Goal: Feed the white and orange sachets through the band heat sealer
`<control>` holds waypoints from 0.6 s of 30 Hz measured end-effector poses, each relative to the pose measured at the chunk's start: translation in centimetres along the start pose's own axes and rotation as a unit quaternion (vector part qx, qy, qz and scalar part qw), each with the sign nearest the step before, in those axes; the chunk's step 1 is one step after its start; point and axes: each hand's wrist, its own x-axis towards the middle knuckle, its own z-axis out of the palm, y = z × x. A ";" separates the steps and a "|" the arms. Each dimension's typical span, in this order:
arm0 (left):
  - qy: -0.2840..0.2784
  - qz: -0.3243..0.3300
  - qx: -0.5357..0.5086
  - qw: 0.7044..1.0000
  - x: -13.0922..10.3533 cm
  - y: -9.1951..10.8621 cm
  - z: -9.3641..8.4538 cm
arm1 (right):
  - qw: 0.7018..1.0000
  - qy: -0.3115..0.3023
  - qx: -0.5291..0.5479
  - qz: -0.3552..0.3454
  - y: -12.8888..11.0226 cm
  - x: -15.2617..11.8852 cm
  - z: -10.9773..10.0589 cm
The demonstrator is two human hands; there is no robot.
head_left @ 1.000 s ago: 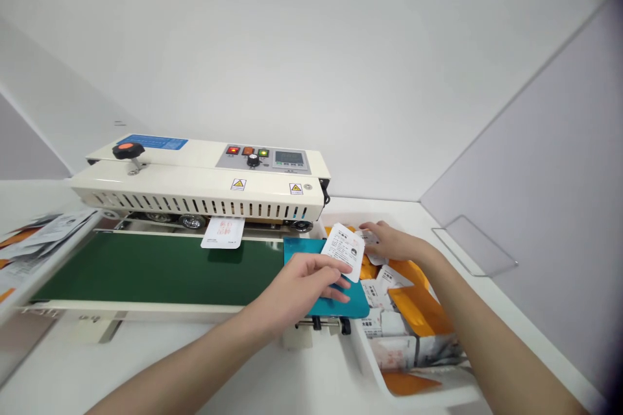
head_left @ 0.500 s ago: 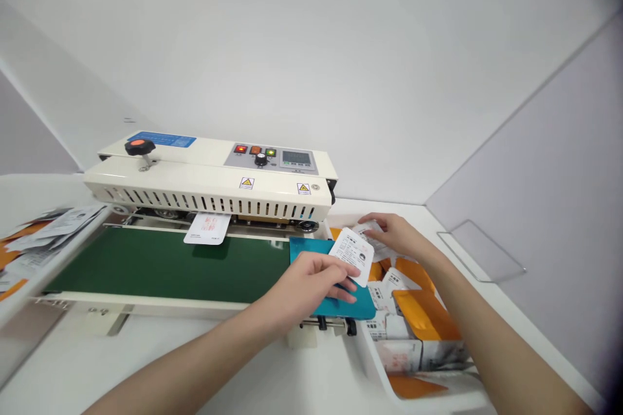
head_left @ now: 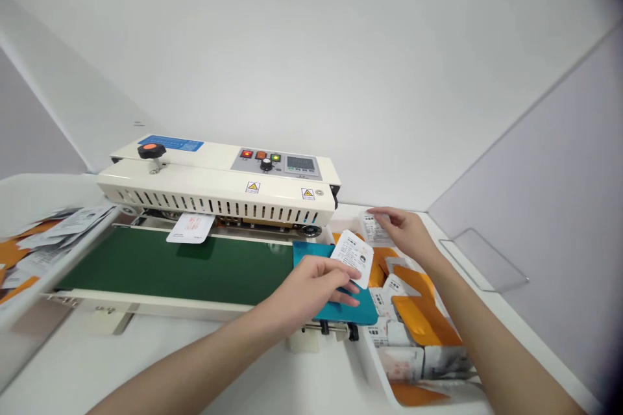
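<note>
Over the teal plate [head_left: 311,251] at the belt's right end, my left hand [head_left: 327,280] holds a white printed packet [head_left: 351,254] between thumb and fingers. My right hand [head_left: 402,230] pinches another white packet [head_left: 374,228] above the back of the right bin [head_left: 374,369]. Orange and white packets [head_left: 423,317] fill that bin. A white packet with red print [head_left: 191,228] lies partly under the front edge of the cream sealing machine [head_left: 219,188], over the green belt [head_left: 180,265].
At the left, a bin [head_left: 92,249] holds a heap of white and orange packets [head_left: 63,233]. A wire handle [head_left: 487,259] stands out near the right wall. White walls rise behind and beside the machine.
The packet at the machine has moved left along the belt. My right hand has lifted a packet from the pile. My left hand has barely moved. The view has shifted slightly.
</note>
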 end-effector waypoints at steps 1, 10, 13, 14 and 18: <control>0.001 -0.001 -0.002 1.000 0.0 0.0 0.0 | 1.000 0.007 -0.011 -0.003 -0.2 0.0 -0.1; 0.009 -0.013 -0.006 1.000 -0.1 0.4 0.1 | 0.997 -0.048 -0.002 -0.063 0.1 0.1 0.4; 0.011 -0.011 -0.009 1.000 -0.2 0.5 0.2 | 0.996 -0.052 0.009 -0.078 0.1 0.1 0.5; 0.012 -0.010 -0.010 1.000 -0.2 0.5 0.2 | 0.995 -0.056 0.010 -0.083 0.2 0.1 0.5; 0.016 -0.014 -0.012 1.000 -0.2 0.5 0.2 | 0.994 -0.080 -0.001 -0.076 0.4 0.2 0.5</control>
